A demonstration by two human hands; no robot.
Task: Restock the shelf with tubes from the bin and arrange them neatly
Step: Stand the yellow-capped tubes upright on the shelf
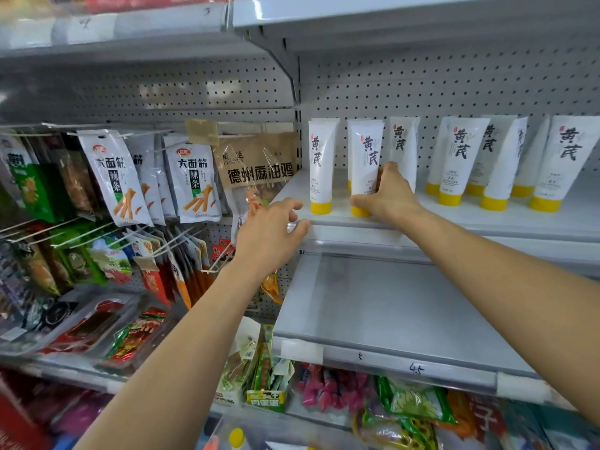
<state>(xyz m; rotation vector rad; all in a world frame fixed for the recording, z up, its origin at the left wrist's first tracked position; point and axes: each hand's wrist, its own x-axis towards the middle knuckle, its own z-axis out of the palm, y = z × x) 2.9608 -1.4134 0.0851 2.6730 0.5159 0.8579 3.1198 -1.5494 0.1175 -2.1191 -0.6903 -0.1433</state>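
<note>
Several white tubes with yellow caps stand cap-down on the grey upper shelf. My right hand grips the lower part of the second tube from the left, thumb by its yellow cap, fingers behind it. A single tube stands just left of it. More tubes stand in a loose row to the right, some leaning. My left hand hovers at the shelf's left front corner, fingers loosely curled and holding nothing. The bin is out of view.
A bare grey shelf lies below the tube shelf. Snack packets hang on pegs at left, close to my left hand. Packaged goods fill the lowest shelf. A pegboard back wall sits behind the tubes.
</note>
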